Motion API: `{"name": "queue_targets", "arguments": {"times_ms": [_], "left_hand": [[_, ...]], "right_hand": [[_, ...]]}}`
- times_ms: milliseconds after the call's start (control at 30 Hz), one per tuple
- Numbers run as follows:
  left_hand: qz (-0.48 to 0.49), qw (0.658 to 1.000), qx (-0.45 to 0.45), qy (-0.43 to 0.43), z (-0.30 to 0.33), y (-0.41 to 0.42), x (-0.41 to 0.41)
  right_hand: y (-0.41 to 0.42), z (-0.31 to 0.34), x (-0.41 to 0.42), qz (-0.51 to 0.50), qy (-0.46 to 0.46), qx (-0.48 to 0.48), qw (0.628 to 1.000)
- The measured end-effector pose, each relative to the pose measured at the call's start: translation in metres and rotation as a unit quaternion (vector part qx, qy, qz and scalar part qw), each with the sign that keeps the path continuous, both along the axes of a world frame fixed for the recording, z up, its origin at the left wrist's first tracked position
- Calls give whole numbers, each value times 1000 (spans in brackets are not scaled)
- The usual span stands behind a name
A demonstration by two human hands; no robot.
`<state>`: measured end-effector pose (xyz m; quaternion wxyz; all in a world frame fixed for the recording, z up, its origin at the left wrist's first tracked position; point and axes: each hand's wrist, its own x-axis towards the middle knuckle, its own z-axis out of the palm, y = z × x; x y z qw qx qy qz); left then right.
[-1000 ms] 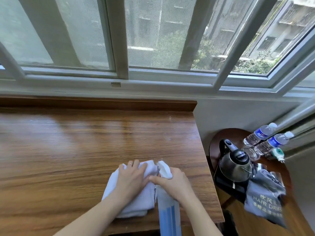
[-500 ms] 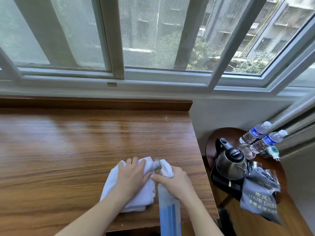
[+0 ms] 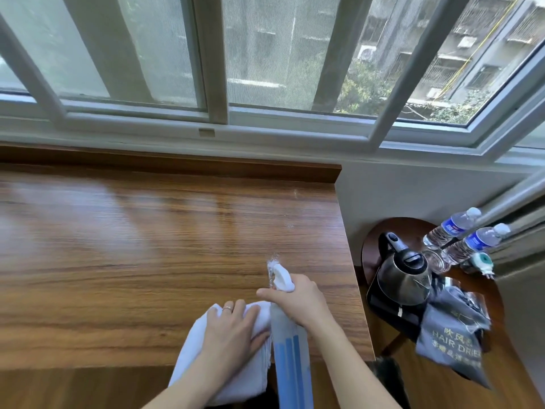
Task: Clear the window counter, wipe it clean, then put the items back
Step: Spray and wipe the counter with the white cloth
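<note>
Gripping white-headed blue bottle (image 3: 290, 358) with right hand (image 3: 300, 299), mist showing at nozzle over desk (image 3: 147, 246); pressing folded white towel (image 3: 191, 349) flat under open-fingered left hand (image 3: 230, 332).

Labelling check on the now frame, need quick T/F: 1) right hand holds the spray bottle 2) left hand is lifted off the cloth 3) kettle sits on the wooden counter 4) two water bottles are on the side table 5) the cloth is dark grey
1. True. The right hand grips the spray bottle at its neck, nozzle pointed at the counter.
2. False. The left hand rests flat on the cloth.
3. False. The kettle sits on the round side table to the right of the counter.
4. True. Two water bottles stand at the table's far side, behind the kettle.
5. False. The cloth is white; the grey item is the hair dryer bag on the side table.
</note>
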<state>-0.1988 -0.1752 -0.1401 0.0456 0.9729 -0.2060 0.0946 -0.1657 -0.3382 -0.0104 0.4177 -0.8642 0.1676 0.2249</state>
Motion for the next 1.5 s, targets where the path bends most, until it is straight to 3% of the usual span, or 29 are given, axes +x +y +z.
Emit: {"name": "queue_targets", "arguments": {"times_ms": [400,1000,1500], "left_hand": [[43,999,24,-1,13,-3,80],[-31,1000,4,-3,1,5,-33],[80,996,32,14,16,5,80]], "right_hand": [[-2,10,-5,3,-12,-3,1000],[-7,-6,-13,-4,-14,2,1000],[-15,-2,-7,-12,-23,-9,1000]]}}
